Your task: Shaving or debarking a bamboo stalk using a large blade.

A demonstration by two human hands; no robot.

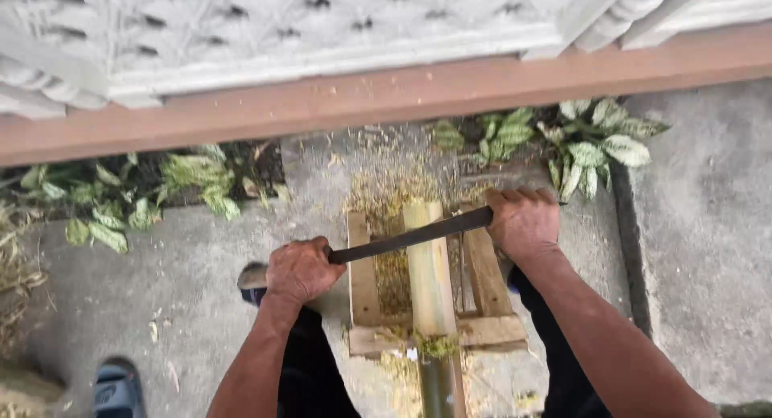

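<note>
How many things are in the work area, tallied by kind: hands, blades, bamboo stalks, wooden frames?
Hands: 2, left hand and right hand
Blade: 1
Bamboo stalk: 1
Wooden frame: 1
Total: 5

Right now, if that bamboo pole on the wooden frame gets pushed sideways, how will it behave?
The bamboo pole looks round and stiff, so it would probably roll, not bend. The wooden frame rails beside it might check that. Its pared, pale surface may be slick.

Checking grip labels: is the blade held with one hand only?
No: the left hand grips one end of the dark blade and the right hand the other, across the bamboo pole.
</note>
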